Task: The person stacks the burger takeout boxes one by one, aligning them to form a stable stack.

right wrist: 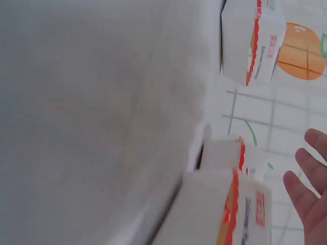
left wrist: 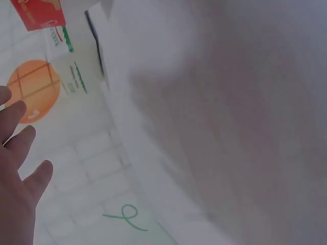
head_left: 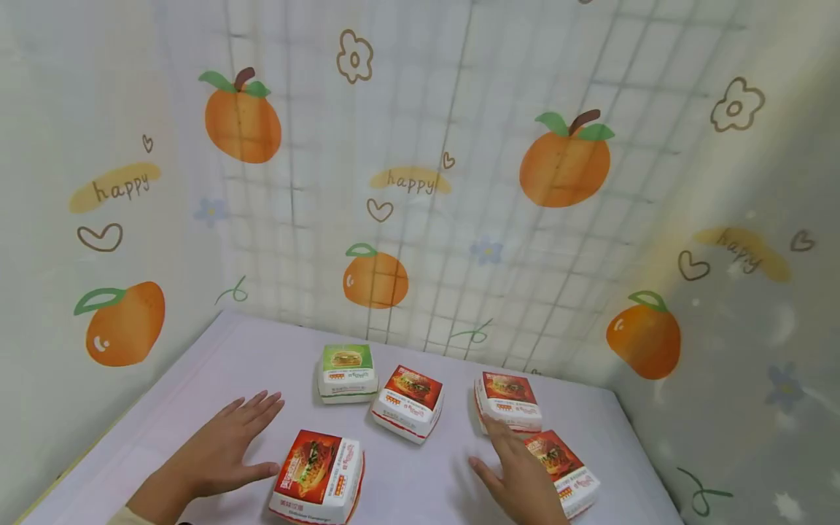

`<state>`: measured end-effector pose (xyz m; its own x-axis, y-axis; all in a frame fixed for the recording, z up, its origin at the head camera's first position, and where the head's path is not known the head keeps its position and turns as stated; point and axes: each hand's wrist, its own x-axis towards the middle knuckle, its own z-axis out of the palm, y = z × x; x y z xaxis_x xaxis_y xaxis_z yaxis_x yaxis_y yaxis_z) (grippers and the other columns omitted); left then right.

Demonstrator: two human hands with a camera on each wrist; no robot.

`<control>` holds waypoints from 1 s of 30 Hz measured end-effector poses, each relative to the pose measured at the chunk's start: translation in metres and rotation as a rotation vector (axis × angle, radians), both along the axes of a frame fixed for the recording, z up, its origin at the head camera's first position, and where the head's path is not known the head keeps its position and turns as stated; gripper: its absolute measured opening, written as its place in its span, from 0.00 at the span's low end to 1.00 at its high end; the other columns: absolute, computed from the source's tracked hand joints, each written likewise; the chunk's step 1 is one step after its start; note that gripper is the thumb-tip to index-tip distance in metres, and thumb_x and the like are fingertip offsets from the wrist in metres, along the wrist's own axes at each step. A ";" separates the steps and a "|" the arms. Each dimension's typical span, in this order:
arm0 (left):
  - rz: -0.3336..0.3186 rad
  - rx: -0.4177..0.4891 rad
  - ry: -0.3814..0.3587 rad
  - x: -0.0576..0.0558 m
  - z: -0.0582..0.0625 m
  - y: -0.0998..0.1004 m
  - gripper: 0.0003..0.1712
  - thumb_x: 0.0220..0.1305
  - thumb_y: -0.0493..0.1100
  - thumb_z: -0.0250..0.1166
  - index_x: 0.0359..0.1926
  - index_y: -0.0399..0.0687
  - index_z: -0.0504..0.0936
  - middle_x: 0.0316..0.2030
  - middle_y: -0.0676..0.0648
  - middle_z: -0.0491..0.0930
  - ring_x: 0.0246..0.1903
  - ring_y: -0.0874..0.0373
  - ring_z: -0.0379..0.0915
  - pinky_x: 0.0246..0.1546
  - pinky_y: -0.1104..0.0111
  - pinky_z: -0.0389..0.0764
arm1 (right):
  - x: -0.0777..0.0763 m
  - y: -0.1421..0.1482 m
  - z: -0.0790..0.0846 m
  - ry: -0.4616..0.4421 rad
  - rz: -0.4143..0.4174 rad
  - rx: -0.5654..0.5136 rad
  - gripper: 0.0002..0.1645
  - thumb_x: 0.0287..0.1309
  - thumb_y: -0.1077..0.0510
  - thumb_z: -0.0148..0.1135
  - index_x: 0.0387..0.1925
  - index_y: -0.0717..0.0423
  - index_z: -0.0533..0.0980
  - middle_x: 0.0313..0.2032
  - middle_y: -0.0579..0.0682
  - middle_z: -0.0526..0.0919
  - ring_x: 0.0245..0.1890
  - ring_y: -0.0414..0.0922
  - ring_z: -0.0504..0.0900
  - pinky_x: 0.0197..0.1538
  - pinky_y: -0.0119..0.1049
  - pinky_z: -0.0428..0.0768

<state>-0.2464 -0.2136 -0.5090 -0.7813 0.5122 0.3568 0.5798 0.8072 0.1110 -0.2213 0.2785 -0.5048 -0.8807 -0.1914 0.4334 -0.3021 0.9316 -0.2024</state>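
On the pale table [head_left: 413,485], see the front burger box [head_left: 316,475] just right of the nearer left hand [head_left: 223,448], and the far right box [head_left: 507,397] and near right box [head_left: 569,470] by the right hand [head_left: 520,470], with fingers [head_left: 265,418] straight and apart, holding nothing.

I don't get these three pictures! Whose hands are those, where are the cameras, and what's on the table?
There's no robot here, just a person's bare left hand and right hand. The picture showing both hands comes from a camera worn on the head. The other two come from cameras on the wrists, one each. On the pale table sit one green-topped burger box and four red-topped burger boxes. Behind is a sheet printed with oranges. Neither hand is holding a box: the left is beside the front-left one, the right is by the two at the right.
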 end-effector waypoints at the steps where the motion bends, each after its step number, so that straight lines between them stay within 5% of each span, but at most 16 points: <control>1: -0.001 0.001 -0.016 0.001 -0.003 0.001 0.55 0.54 0.78 0.56 0.73 0.50 0.61 0.71 0.49 0.61 0.70 0.49 0.54 0.66 0.46 0.57 | -0.001 -0.003 -0.001 -0.018 -0.007 -0.011 0.48 0.54 0.35 0.66 0.72 0.47 0.63 0.61 0.56 0.74 0.60 0.55 0.74 0.54 0.56 0.75; 5: 0.002 -0.010 -0.078 0.001 -0.009 0.005 0.60 0.51 0.83 0.52 0.75 0.51 0.57 0.72 0.51 0.58 0.71 0.51 0.51 0.67 0.48 0.55 | -0.005 -0.015 0.003 -0.066 -0.007 -0.042 0.48 0.54 0.36 0.67 0.72 0.46 0.62 0.61 0.57 0.74 0.59 0.57 0.74 0.54 0.59 0.74; 13: 0.000 0.004 -0.178 0.002 -0.001 0.014 0.67 0.44 0.86 0.53 0.75 0.49 0.56 0.72 0.51 0.58 0.71 0.53 0.51 0.67 0.49 0.56 | -0.013 -0.032 0.018 -0.079 0.035 -0.086 0.50 0.55 0.28 0.59 0.71 0.51 0.63 0.65 0.55 0.71 0.63 0.56 0.70 0.59 0.58 0.70; 21: -0.004 0.013 -0.283 0.002 -0.003 0.028 0.71 0.39 0.88 0.54 0.75 0.47 0.56 0.72 0.50 0.58 0.70 0.53 0.52 0.67 0.49 0.57 | -0.027 -0.039 0.004 -0.148 0.047 -0.175 0.49 0.54 0.34 0.66 0.72 0.49 0.62 0.68 0.54 0.67 0.66 0.56 0.66 0.61 0.59 0.67; 30: -0.009 0.027 -0.334 0.010 -0.017 0.040 0.75 0.33 0.88 0.56 0.74 0.45 0.56 0.71 0.49 0.60 0.66 0.52 0.60 0.60 0.47 0.67 | -0.052 -0.058 -0.023 -0.317 0.034 -0.288 0.63 0.47 0.31 0.70 0.76 0.49 0.51 0.74 0.55 0.50 0.72 0.58 0.51 0.66 0.61 0.58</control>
<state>-0.2362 -0.1740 -0.5263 -0.8527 0.5137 0.0950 0.5151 0.7962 0.3175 -0.2730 0.2208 -0.5281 -0.9742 -0.1331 0.1824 -0.2124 0.8142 -0.5404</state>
